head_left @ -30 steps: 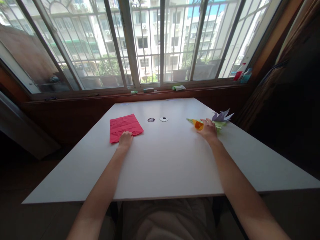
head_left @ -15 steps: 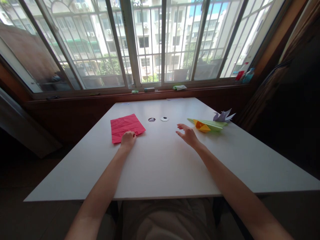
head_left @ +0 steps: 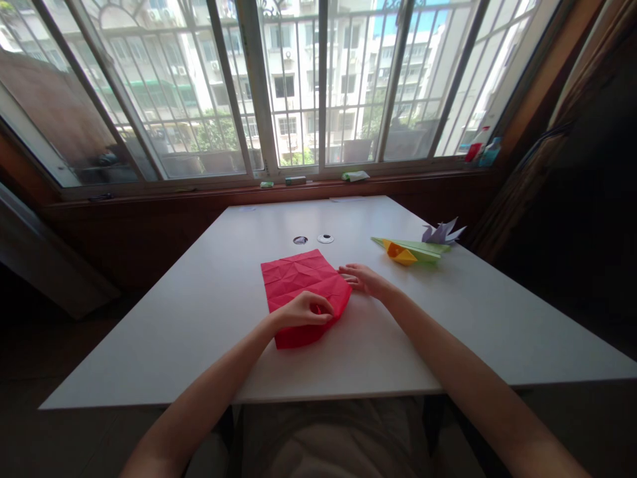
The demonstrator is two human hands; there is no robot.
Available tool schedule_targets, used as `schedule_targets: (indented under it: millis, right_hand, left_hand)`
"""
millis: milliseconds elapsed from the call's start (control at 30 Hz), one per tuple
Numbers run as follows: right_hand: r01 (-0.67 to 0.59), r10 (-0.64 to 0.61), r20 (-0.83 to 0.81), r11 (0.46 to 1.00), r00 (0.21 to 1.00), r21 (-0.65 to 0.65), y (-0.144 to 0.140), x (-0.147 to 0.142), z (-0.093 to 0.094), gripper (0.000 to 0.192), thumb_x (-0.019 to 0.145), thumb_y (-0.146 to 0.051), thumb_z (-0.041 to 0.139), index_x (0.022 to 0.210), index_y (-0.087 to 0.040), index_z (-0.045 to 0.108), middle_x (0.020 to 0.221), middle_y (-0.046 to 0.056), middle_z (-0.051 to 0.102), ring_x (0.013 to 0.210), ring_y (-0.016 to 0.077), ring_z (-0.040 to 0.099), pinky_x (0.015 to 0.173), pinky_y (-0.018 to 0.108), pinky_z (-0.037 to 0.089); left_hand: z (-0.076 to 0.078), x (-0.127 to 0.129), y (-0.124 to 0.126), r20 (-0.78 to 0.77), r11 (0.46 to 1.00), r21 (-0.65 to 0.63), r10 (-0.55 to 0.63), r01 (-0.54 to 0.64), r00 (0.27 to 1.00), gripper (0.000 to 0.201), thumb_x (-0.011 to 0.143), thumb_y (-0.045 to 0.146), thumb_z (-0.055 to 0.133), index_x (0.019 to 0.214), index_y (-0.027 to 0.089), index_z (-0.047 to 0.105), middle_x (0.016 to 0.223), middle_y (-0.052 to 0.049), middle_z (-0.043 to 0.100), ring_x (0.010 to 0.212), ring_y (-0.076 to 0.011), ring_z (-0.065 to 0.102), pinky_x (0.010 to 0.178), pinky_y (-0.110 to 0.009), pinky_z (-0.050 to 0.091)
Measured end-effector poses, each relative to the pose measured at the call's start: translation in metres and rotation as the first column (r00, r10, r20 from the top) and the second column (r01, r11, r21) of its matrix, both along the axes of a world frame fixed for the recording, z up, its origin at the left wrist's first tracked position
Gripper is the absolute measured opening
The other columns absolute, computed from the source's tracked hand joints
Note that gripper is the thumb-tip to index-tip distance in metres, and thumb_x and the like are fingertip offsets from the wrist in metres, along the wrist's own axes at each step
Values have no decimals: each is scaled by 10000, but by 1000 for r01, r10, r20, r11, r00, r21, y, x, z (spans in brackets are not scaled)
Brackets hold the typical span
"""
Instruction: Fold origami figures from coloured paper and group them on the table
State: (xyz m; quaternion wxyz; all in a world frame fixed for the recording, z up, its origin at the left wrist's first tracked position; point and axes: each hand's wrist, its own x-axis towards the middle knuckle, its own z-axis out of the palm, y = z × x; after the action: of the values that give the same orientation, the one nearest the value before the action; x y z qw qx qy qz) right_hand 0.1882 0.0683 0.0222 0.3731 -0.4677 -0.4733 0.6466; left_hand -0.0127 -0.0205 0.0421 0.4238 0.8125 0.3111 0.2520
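Note:
A creased red sheet of origami paper (head_left: 303, 275) lies over the middle of the white table (head_left: 199, 312), its near right side bent upward. My left hand (head_left: 306, 310) pinches the paper between thumb and fingers close to that near right edge. At the paper's right corner is my right hand (head_left: 365, 279), fingers stretched out and apart, the fingertips reaching the edge. Whether those fingertips touch the paper or go slightly behind it, I cannot tell.
Right of my hands sit a yellow paper boat (head_left: 399, 253), a light green folded paper plane (head_left: 423, 249) and a pale purple paper crane (head_left: 442, 232). Two round cable holes, one with a white cover (head_left: 325, 238), lie beyond the red paper. A barred window rises behind the table.
My left hand has drawn the red paper rightward and nearer to me, from the left side to the middle. My right hand has lowered slightly to the paper's right edge.

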Motion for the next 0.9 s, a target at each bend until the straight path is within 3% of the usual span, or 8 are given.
schedule_targets:
  millis: [133,267,333,433,500,633,700,900]
  right_hand:
    - [-13,12,32,999,999,51,-7,-5,-1,410,506,-211,756,873,-147,583,796,63,661,670,164,622,555,233,508]
    - [-81,82,4,975,997,206,-14,-7,4,302,519,-188,727,804,-156,634,755,30,675,641,156,615,573,248,496]
    - [-40,43,-3,962,999,270,-16,-6,8,266,527,-207,719,777,-160,641,774,24,676,679,157,617,616,254,495]
    - [31,-12,-60,944,998,329,-16,-3,12,275,537,-238,713,793,-170,642,807,21,676,746,167,617,694,280,491]
    - [82,-43,-120,937,992,341,-15,-2,14,306,544,-267,713,827,-182,636,832,22,677,772,175,618,725,299,487]
    - [109,-54,-173,939,983,327,-15,-2,18,335,557,-293,714,864,-198,623,856,23,675,787,184,622,737,306,491]
    - [71,-25,-156,952,987,299,-17,-1,20,313,587,-305,697,870,-197,621,834,27,675,761,185,624,704,297,499]
    - [23,-5,-77,974,997,227,-20,0,24,267,641,-304,650,881,-193,615,755,28,666,634,166,610,565,262,496]
  left_hand:
    - [2,-2,1,26,993,-107,-54,56,998,240,726,327,554,830,140,662,799,-65,654,724,-145,577,638,-220,443]
    - [-7,-4,14,146,961,-39,276,-273,950,271,768,355,497,896,157,631,904,-77,638,817,-171,587,704,-259,461]
    - [-14,-10,24,243,823,72,533,-563,811,283,752,316,525,986,168,583,1046,-81,586,966,-184,543,815,-278,435]
    - [-20,-27,40,225,504,50,835,-862,502,536,687,307,605,1172,154,436,1224,-129,452,1124,-221,438,900,-322,392]
    - [-19,-38,46,169,444,-119,890,-888,423,644,680,386,610,1227,144,371,1268,-161,408,1151,-240,419,875,-317,414]
    - [-15,-52,46,239,656,-539,721,-529,650,534,675,483,588,1060,116,540,1021,-149,611,892,-243,600,718,-323,497]
    - [-14,-53,44,275,680,-591,676,-434,683,484,636,452,638,977,111,593,933,-134,649,815,-241,621,692,-328,505]
    - [-11,-51,41,271,703,-527,672,-478,689,429,611,388,674,950,130,622,859,-95,673,771,-220,622,653,-292,493]
